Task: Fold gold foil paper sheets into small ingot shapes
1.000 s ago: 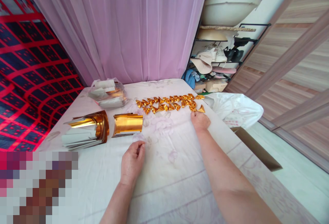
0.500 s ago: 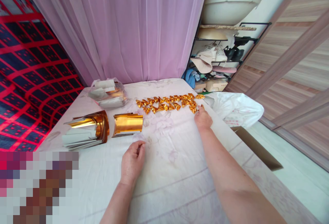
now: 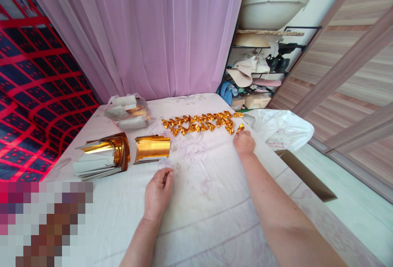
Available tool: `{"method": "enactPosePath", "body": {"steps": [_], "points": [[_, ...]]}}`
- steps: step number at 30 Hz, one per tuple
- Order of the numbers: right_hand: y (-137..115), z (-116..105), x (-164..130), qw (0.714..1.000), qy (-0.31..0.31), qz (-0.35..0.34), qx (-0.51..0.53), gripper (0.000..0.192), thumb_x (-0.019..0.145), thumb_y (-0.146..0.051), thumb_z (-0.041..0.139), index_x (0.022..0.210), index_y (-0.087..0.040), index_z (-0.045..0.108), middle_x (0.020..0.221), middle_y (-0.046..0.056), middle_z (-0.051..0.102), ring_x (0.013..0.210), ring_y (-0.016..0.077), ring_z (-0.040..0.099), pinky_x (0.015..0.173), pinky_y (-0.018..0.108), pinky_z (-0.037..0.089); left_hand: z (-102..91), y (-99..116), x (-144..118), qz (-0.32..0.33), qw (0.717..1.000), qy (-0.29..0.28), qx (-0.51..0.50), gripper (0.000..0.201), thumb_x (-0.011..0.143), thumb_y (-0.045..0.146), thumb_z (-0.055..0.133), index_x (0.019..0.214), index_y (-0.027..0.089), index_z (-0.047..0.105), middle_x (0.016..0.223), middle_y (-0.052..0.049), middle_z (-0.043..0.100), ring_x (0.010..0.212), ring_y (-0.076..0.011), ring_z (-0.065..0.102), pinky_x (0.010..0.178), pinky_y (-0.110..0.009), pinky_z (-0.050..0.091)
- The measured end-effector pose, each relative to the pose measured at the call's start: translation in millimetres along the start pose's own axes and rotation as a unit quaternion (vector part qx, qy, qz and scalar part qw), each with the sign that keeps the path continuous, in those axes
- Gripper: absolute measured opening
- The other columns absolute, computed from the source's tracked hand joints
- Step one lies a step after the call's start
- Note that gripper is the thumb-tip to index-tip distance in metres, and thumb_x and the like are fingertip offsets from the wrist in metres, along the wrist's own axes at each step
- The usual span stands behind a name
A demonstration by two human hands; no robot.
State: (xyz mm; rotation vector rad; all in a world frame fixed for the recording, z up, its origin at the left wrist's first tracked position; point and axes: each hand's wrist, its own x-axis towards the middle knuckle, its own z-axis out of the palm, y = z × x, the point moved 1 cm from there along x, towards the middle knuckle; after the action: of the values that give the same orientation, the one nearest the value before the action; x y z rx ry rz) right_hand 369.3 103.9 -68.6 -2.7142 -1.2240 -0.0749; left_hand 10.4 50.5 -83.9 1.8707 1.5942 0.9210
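Right hand (image 3: 244, 143) pinches a folded gold piece (image 3: 240, 128) at the row (image 3: 201, 122) end; set it flush, don't nudge neighbours; left hand (image 3: 158, 193) rests loosely curled, holding nothing.

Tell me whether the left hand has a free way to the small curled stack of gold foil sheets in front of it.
Probably yes. The left hand rests on the cloth just short of the curled gold foil stack, with only bare tablecloth between them.
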Motion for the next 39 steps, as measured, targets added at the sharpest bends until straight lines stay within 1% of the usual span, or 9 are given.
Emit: {"method": "enactPosePath", "body": {"steps": [3,8,14,19,22,26,30,34,39], "points": [[3.5,-2.6,-0.8,1.000,0.005,0.003,-0.007,0.038,0.095,-0.025,0.038,0.122,-0.014,0.062,0.119,0.017,0.056,0.093,0.0247,0.064,0.078,0.034,0.050,-0.3,0.6,0.2,0.000,1.000,0.000,0.001,0.030,0.087,0.042,0.045,0.092,0.023,0.068,0.082,-0.002,0.073,0.067,-0.0171,0.066,0.067,-0.026,0.051],[8.5,-7.2,-1.5,1.000,0.007,-0.023,-0.016,0.033,0.094,-0.026,0.044,0.118,-0.020,0.065,0.118,0.012,0.056,0.092,0.0217,0.063,0.076,0.031,0.049,-0.5,0.8,0.6,0.002,1.000,0.001,0.006,0.031,0.087,0.042,0.044,0.093,0.023,0.068,0.081,-0.002,0.073,0.067,-0.0171,0.066,0.065,-0.026,0.051],[5.7,-6.0,-4.4,0.999,0.020,-0.036,-0.014,0.034,0.095,-0.026,0.044,0.123,-0.026,0.063,0.121,0.009,0.055,0.093,0.0195,0.061,0.075,0.028,0.048,-0.5,0.7,0.6,0.004,1.000,0.001,0.004,0.031,0.087,0.043,0.044,0.093,0.023,0.068,0.082,-0.002,0.073,0.068,-0.0172,0.066,0.066,-0.026,0.051],[6.5,-3.5,-3.8,0.999,0.023,-0.033,-0.012,0.033,0.095,-0.026,0.043,0.118,-0.025,0.066,0.119,0.009,0.059,0.095,0.0205,0.061,0.076,0.029,0.048,-0.4,0.7,0.5,-0.001,1.000,0.003,-0.001,0.031,0.086,0.043,0.045,0.092,0.023,0.068,0.080,-0.002,0.073,0.067,-0.0171,0.066,0.065,-0.026,0.051],[7.4,-4.2,-2.3,0.999,0.022,-0.040,-0.015,0.033,0.094,-0.026,0.044,0.116,-0.022,0.068,0.117,0.011,0.060,0.099,0.0222,0.060,0.079,0.030,0.049,-0.7,1.4,0.4,0.000,1.000,0.004,-0.003,0.031,0.086,0.043,0.045,0.092,0.023,0.068,0.081,-0.002,0.073,0.067,-0.0173,0.066,0.065,-0.026,0.051],[8.7,-6.8,-0.5,0.999,0.023,-0.037,-0.022,0.036,0.095,-0.028,0.041,0.117,-0.018,0.067,0.119,0.013,0.058,0.099,0.0237,0.060,0.079,0.033,0.049,-0.9,2.3,0.6,0.001,1.000,0.002,0.001,0.031,0.086,0.043,0.045,0.092,0.023,0.068,0.082,-0.002,0.073,0.067,-0.0174,0.066,0.066,-0.026,0.051],[10.1,-8.4,1.7,0.999,0.023,-0.034,-0.029,0.035,0.094,-0.029,0.043,0.116,-0.019,0.068,0.119,0.013,0.058,0.100,0.0243,0.060,0.079,0.033,0.048,-1.1,2.3,0.9,-0.001,1.000,0.004,0.003,0.031,0.086,0.043,0.045,0.092,0.023,0.068,0.081,-0.002,0.073,0.068,-0.0176,0.066,0.066,-0.026,0.051],[10.2,-7.4,2.6,0.998,0.025,-0.043,-0.030,0.033,0.093,-0.029,0.045,0.115,-0.022,0.070,0.117,0.012,0.058,0.097,0.0233,0.060,0.077,0.032,0.049,-1.1,1.5,0.5,0.001,1.000,0.004,0.004,0.031,0.086,0.043,0.045,0.092,0.023,0.068,0.080,-0.002,0.073,0.067,-0.0174,0.066,0.065,-0.026,0.051],[7.5,-4.1,-3.5,0.997,0.046,-0.055,-0.022,0.035,0.094,-0.029,0.041,0.115,-0.023,0.069,0.117,0.010,0.058,0.095,0.0216,0.060,0.075,0.030,0.049,-0.9,1.6,0.6,-0.001,1.000,0.001,0.007,0.031,0.087,0.043,0.045,0.093,0.023,0.068,0.081,-0.002,0.073,0.068,-0.0174,0.066,0.065,-0.026,0.050]]}}
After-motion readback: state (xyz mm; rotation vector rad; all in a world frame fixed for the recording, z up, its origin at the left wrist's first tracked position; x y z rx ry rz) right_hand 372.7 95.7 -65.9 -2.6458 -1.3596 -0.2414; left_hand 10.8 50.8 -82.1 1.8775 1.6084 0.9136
